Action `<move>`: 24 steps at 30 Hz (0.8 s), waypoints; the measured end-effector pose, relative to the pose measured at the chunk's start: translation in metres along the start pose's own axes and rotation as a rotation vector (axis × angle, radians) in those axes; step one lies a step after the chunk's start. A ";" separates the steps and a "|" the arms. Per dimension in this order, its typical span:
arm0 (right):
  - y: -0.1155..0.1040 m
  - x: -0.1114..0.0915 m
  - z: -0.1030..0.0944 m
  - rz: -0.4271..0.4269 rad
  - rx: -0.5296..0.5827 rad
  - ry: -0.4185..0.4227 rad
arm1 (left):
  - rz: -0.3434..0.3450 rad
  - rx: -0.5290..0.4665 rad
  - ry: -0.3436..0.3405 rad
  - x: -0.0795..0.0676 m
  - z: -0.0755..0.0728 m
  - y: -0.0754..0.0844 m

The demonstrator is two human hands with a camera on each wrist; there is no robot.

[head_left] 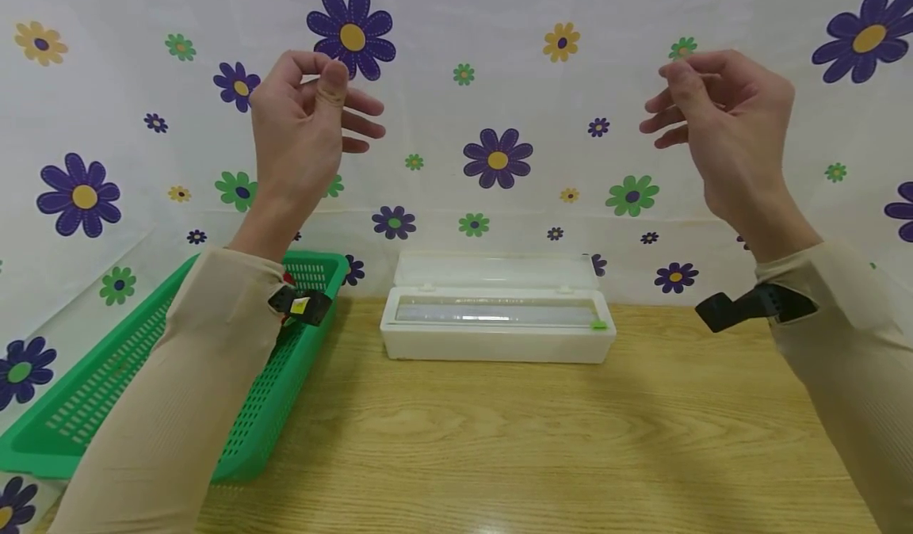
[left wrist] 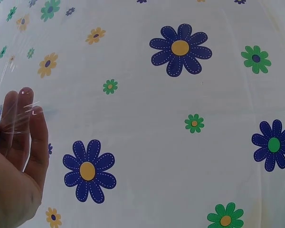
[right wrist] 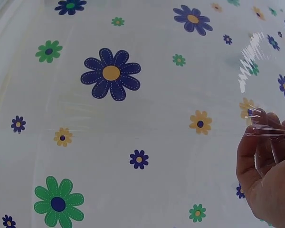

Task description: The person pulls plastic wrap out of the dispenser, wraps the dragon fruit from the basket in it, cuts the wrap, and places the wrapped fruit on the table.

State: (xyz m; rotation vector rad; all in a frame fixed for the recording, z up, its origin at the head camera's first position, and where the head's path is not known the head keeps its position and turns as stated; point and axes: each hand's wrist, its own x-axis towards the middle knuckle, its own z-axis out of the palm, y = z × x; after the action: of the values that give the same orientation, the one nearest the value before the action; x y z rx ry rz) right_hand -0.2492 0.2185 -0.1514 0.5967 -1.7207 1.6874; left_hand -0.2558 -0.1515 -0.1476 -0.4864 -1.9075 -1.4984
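A sheet of clear cling film (right wrist: 250, 64) is stretched between my two raised hands, showing only by its glints and creases. My left hand (head_left: 296, 118) pinches one end between thumb and forefinger, its other fingers loosely bent behind. Creases gather at the fingers of my right hand (head_left: 742, 118), which pinches the opposite end the same way. Below and between them, a white cling film dispenser (head_left: 495, 345) stands on the table with its lid (head_left: 495, 268) raised. A film roll (head_left: 492, 314) lies inside it, and a green slide cutter (head_left: 597, 325) sits at its front right corner.
A green perforated basket (head_left: 303, 387) stands at the left, partly behind my left forearm, with something red inside mostly hidden. The wood-grain table (head_left: 499, 439) extends in front of the dispenser. A flower-print sheet (head_left: 428, 114) hangs behind it.
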 end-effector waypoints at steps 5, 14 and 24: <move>-0.006 -0.014 -0.003 -0.016 0.025 0.005 | 0.012 -0.010 -0.008 -0.015 -0.005 0.006; -0.013 -0.041 -0.008 -0.057 0.097 -0.026 | 0.056 -0.034 -0.032 -0.046 -0.013 0.015; -0.012 -0.054 -0.011 -0.037 0.098 -0.056 | 0.026 -0.018 -0.070 -0.062 -0.016 0.017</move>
State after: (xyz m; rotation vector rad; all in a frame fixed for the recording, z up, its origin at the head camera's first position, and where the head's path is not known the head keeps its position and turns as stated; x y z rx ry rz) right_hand -0.2025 0.2220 -0.1824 0.7231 -1.6626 1.7523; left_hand -0.1959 -0.1557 -0.1758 -0.5762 -1.9357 -1.5012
